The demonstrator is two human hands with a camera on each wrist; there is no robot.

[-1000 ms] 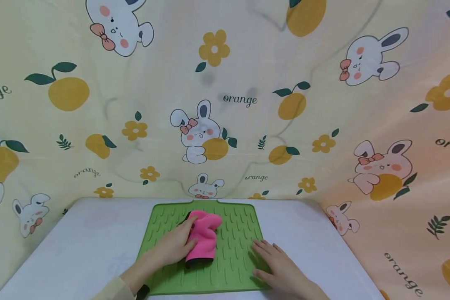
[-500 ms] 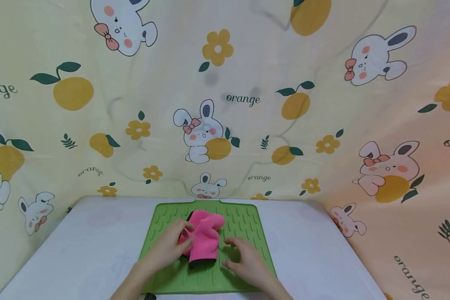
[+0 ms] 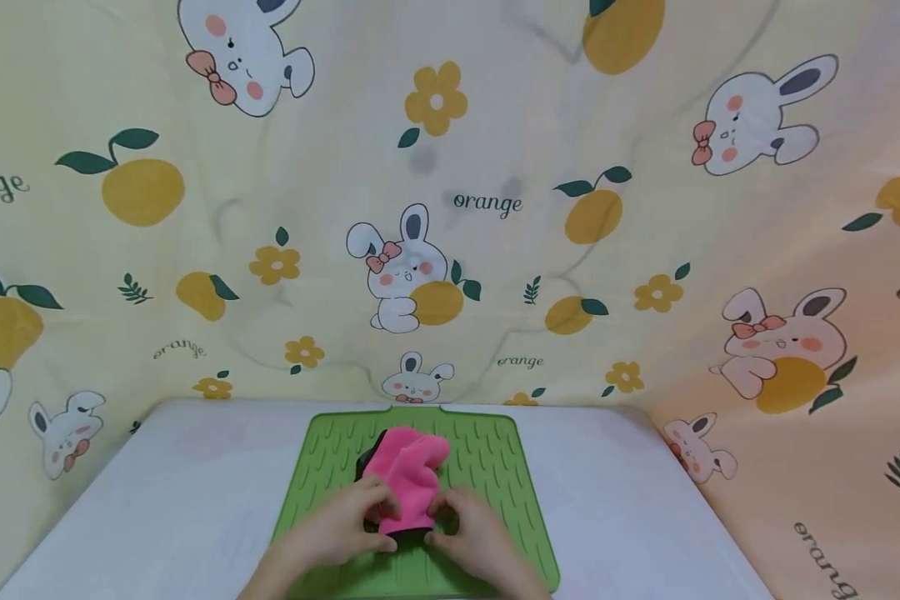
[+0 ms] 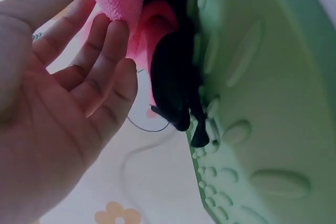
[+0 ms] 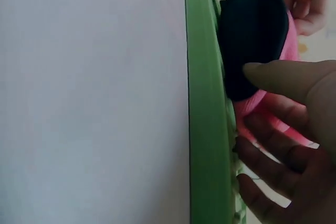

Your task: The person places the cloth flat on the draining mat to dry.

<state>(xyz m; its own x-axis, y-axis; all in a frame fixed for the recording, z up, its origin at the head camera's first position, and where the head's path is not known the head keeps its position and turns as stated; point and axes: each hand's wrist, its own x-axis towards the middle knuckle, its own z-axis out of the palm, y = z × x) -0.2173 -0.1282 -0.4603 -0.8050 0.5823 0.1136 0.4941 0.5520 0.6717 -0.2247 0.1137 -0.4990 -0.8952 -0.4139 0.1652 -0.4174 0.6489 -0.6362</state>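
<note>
A soft pink fleece piece with black trim (image 3: 408,479) lies on a green textured mat (image 3: 495,467). It looks tube-like. Its black-edged oval opening (image 5: 252,40) faces the person. My left hand (image 3: 345,521) pinches the left side of this opening, thumb at the black edge and fingers on the pink cloth. On the other side my right hand (image 3: 476,529) grips the edge, with its thumb (image 5: 283,77) over the opening and its fingers around the pink outside. In the left wrist view, black trim (image 4: 173,77) hangs along the mat.
The mat has raised ridges and a rim, and sits on a white table (image 3: 195,483). A curtain (image 3: 285,183) printed with rabbits and oranges rises behind the table and along both sides.
My right hand has come left from the mat's right edge to the pink piece. My left hand has shifted from its left side down to the near opening.
</note>
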